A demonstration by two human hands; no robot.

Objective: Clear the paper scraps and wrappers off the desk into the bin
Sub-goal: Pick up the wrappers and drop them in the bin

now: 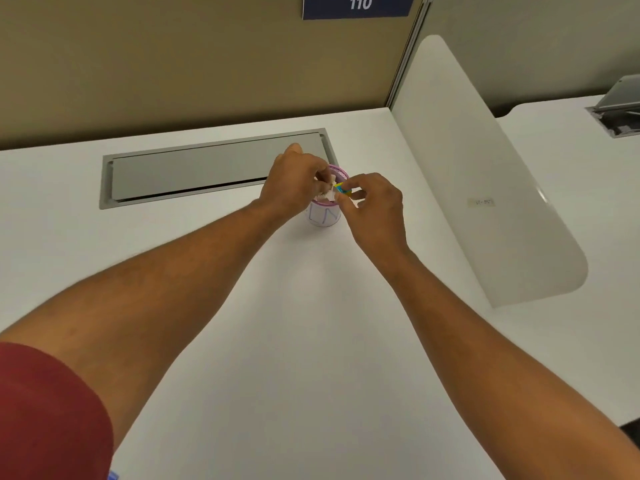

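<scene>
A small pink mesh bin [324, 215] with a white label stands on the white desk [311, 341], just in front of the grey cable hatch. Both hands hover over its mouth. My left hand [294, 183] pinches crumpled white paper scraps [327, 192] right above the bin's rim. My right hand [372, 206] holds a small yellow and blue wrapper [344, 189] between thumb and fingers, touching the white scraps. Most of the bin's opening is hidden by my hands.
A long grey cable hatch [207, 171] is set into the desk behind the bin. A tan partition wall rises at the back, and a white divider panel [485, 188] stands to the right. Beyond it lies another desk with an open hatch [620, 112].
</scene>
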